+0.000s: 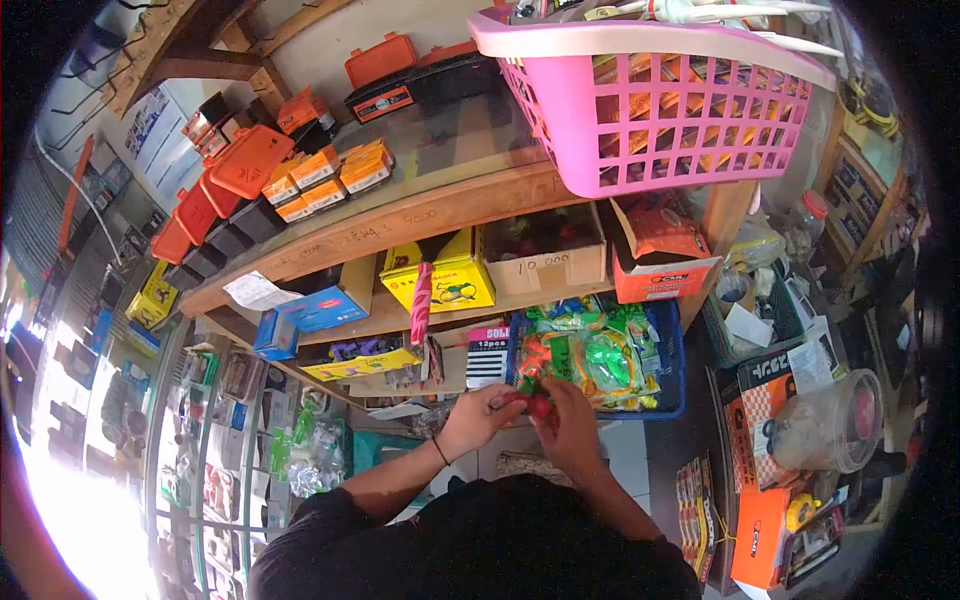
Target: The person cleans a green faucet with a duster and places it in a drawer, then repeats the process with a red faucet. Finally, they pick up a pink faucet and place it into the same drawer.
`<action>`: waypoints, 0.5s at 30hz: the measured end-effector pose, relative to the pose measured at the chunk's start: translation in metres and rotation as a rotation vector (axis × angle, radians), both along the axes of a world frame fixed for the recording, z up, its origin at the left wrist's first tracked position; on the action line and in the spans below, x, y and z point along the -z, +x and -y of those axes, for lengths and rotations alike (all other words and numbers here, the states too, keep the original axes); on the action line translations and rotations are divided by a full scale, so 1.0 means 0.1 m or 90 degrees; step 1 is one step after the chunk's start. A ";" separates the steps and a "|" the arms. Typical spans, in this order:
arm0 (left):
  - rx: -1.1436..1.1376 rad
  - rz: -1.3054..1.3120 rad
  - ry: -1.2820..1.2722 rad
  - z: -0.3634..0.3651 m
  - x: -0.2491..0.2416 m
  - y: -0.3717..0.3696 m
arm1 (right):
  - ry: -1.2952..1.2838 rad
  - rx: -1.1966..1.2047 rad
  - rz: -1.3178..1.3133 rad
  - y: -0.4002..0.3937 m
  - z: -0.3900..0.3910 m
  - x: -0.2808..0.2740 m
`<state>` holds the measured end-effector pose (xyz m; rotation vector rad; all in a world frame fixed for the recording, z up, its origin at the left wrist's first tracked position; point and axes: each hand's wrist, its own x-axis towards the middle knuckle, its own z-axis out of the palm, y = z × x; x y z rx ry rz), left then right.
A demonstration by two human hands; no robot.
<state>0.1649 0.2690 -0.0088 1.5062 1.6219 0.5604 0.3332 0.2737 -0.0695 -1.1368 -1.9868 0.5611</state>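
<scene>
Both of my hands meet in front of the shelf, around a small red, round, shiny object [541, 405] whose kind I cannot tell. My left hand [478, 416], a dark band on its wrist, pinches it from the left. From the right, the fingers of my right hand [568, 422] curl around the other side and partly hide it. Just beyond my fingertips is a blue basket [683, 365] filled with green, orange and yellow plastic packets [608, 358]. A box marked "12pcs" [488, 357] stands left of the basket.
A pink basket [565, 130] overhangs the upper shelf at right. Yellow boxes [455, 285], a carton [548, 270] and an orange box [665, 275] line the shelf below. Orange-lidded bins [250, 160] stand upper left. A clear plastic jar [825, 420] lies at right.
</scene>
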 end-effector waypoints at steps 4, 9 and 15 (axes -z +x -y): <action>0.097 -0.012 0.342 -0.42 -0.14 0.06 | -0.166 -0.029 -0.303 0.14 -0.09 0.07; -0.007 -0.146 0.634 -1.23 -0.12 0.16 | -0.351 -0.042 -0.581 0.22 -0.05 0.24; -0.057 -0.291 0.351 -1.51 -0.07 0.15 | -0.485 -0.121 -0.624 0.32 0.03 0.18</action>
